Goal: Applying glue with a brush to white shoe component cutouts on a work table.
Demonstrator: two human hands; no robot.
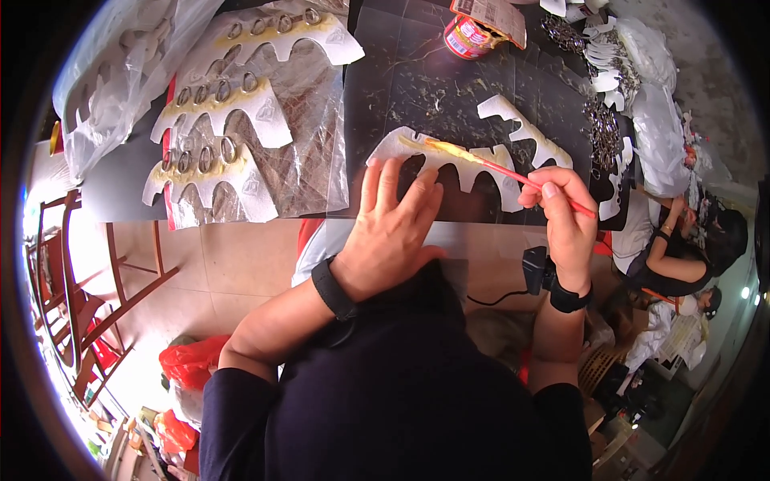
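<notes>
A white cut-out piece (391, 146) with arched notches lies near the table's front edge, a yellow paste along its far side. My left hand (387, 228) rests flat with fingers stretched, fingertips on the piece's near edge. Pinched in my right hand (568, 207) is a thin red-handled brush (513, 173); its yellow-coated tip lies over the paste. Farther right, a second notched piece (536, 139) also carries yellow along one edge. A red and yellow tub (468, 40) stands at the back, with a flap of lid or card over it.
On a clear plastic sheet (317, 172) at left lie several notched pieces (269, 120) with metal rings set in the paste. Metal rings (603, 132) and stacked white pieces (605, 58) line the right edge. A wooden chair (72, 297) stands left; another person (682, 248) sits right.
</notes>
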